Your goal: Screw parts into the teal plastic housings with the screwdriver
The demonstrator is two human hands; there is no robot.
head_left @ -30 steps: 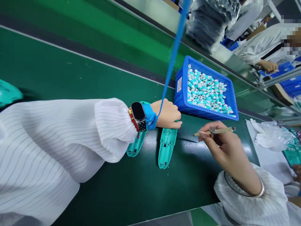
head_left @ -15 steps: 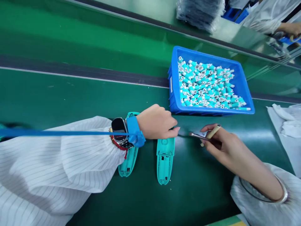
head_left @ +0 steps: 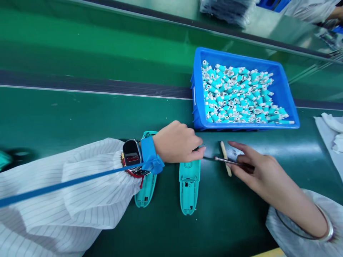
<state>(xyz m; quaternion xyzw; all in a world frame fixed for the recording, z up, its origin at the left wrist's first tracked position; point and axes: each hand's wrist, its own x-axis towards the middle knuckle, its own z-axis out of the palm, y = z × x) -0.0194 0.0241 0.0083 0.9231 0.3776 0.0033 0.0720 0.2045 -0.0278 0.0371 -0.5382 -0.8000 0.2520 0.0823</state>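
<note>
My left hand (head_left: 178,142), with a watch and a blue wrist strap, is closed with curled fingers above the top of a teal plastic shell (head_left: 189,194). What its fingertips hold, if anything, is hidden. Under my left wrist lies a second teal shell (head_left: 146,192), partly covered. My right hand (head_left: 253,164) grips a slim metallic stick tool (head_left: 227,161), its tip pointing left toward my left hand; its exact kind is unclear. A thin dark line runs between that tip and my left fingertips. Beneath the tool, a cream-coloured stick (head_left: 223,151) lies on the green table.
Behind my hands stands a blue bin (head_left: 249,125) filled with small teal-and-white parts (head_left: 238,92). White cloth or paper (head_left: 331,137) lies at the right edge. A dark rail (head_left: 107,85) crosses the table. Another person's sleeve (head_left: 311,12) shows at the top right.
The cream stick has left my right fingers and now lies on the table. My right index finger is straighter, the tool still held. My left hand has barely moved; the view has shifted slightly.
</note>
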